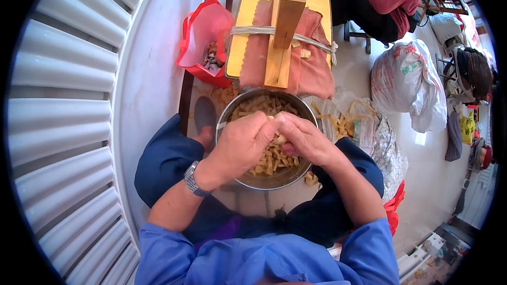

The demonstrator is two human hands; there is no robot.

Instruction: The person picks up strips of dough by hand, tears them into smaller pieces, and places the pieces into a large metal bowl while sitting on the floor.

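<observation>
Over a round metal basin (289,178), my left hand (240,140) and my right hand (306,138) meet, fingertips touching. Both are closed around a pale yellowish, folded piece (279,140) that mostly hides behind the fingers, so its kind is unclear. Many similar tan, curled strips (272,162) lie in the basin below. The basin stands between my knees. Just beyond it, a wooden block (280,47) is tied by a pale cord (253,30) onto a yellow board (249,0) covered with a brownish-pink cloth (311,76). Small pale scraps (304,53) rest on that cloth.
Left of the board stands an open red bag (207,42) with scraps inside. A white radiator (63,121) lines the left side. Clear plastic with tan strips (343,124) lies right of the basin, near a large white sack (406,82). Another person (377,0) sits at the upper right.
</observation>
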